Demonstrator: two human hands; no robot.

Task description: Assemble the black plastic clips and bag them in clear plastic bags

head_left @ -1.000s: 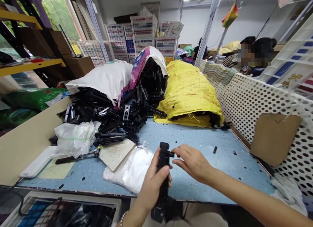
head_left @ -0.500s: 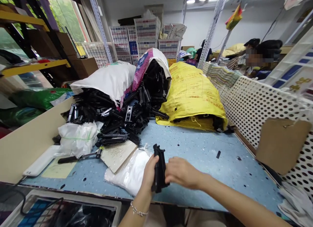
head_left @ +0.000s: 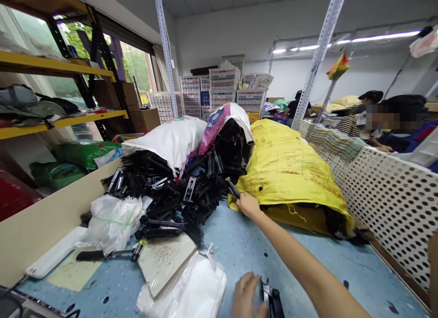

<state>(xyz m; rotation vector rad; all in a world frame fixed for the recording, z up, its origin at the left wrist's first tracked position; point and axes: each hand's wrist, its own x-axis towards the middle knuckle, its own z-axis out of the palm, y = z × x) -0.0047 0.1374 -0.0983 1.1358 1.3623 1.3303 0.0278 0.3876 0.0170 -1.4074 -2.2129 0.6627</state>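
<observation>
My right hand (head_left: 249, 205) is stretched forward to the near left corner of the yellow sack. Its fingers are closed around the end of a slim black part (head_left: 232, 188) at the pile's edge. Close to me, at the bottom of the view, my left hand (head_left: 247, 295) is slightly blurred, its thumb apart from its fingers. Beside it, on the right, another long black part (head_left: 272, 302) with metallic edges is cut off by the frame. A heap of similar black parts (head_left: 164, 201) spreads out from under the white sack (head_left: 171, 138).
The yellow sack (head_left: 284, 163) lies before a perforated white panel (head_left: 386, 199). On the blue tabletop (head_left: 239, 245) are a hammer-like tool (head_left: 112, 253), a pale square board (head_left: 167, 261), a white plastic bag (head_left: 195, 286) and a clear bag bundle (head_left: 112, 217). People work behind the panel.
My right hand has left the black part I held in front of me and reached forward to the pile. My left hand and that part are lower in view, as the camera has tilted up.
</observation>
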